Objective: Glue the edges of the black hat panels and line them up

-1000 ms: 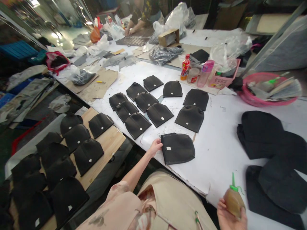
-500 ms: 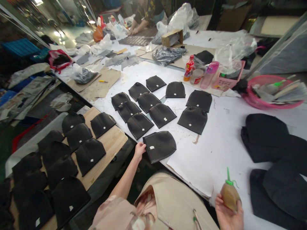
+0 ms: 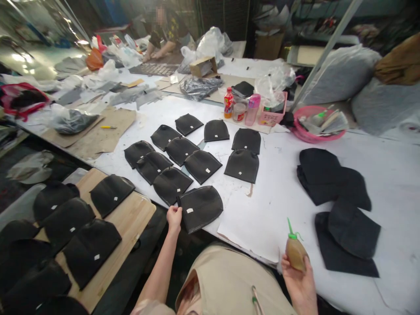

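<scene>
My left hand [image 3: 174,217] grips the left edge of a black dome-shaped fabric piece [image 3: 201,207] with a small white tag, lying at the near edge of the white table [image 3: 282,197]. It sits beside rows of several like pieces [image 3: 179,162]. My right hand [image 3: 300,282] is closed around a small brown glue bottle [image 3: 295,249] with a green nozzle, held upright over the table's near edge.
A wooden board [image 3: 129,218] at the lower left carries several more black pieces. Stacks of black fabric [image 3: 331,179] lie at the right. Bottles [image 3: 229,103], a pink basket [image 3: 274,116] and a pink basin [image 3: 315,124] stand behind. Another person [image 3: 164,33] works at the far end.
My left hand has dragged the black piece leftward along the table's near edge, up against the rows. The view has shifted and lifted. The bottle stays in my right hand.
</scene>
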`<state>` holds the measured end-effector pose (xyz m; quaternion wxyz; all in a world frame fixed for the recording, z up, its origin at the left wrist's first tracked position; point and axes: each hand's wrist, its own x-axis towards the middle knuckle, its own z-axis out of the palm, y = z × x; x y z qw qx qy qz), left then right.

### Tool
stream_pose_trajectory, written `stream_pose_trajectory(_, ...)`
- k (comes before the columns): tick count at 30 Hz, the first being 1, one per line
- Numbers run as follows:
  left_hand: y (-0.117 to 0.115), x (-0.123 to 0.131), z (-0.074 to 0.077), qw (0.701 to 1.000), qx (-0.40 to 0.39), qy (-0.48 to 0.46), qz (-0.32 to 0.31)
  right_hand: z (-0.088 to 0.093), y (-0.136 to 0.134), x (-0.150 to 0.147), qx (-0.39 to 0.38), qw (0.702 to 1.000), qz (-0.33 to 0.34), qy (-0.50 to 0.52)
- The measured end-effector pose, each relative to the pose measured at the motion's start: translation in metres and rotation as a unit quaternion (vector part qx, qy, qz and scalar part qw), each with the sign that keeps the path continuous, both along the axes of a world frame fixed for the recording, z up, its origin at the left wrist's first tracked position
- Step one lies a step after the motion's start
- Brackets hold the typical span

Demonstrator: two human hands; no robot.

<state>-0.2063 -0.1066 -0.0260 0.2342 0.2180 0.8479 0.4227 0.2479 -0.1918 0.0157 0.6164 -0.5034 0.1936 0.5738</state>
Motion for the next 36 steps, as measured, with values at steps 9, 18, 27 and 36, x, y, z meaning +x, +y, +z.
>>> stream_pose_trajectory(9, -0.008, 0.003, 0.006, 0.995, -0.083, 0.021, -0.059, -0.003, -0.01, 0.006, 0.005, 1.0, -0.031, -0.003)
stream_pose_trajectory(18, -0.02, 0.02, 0.016, 0.985, -0.029, -0.171, 0.008, -0.004, 0.003, 0.013, 0.013, 1.0, -0.006, -0.022)
stream_pose_trajectory(27, -0.027, 0.021, 0.02, 0.984, -0.017, -0.179, -0.012, -0.005, 0.007, 0.024, 0.01, 1.0, 0.008, -0.018)
stream_pose_trajectory(36, -0.025, 0.017, 0.022, 0.984, -0.029, -0.17, -0.035, -0.007, 0.013, 0.024, 0.021, 0.999, 0.018, -0.017)
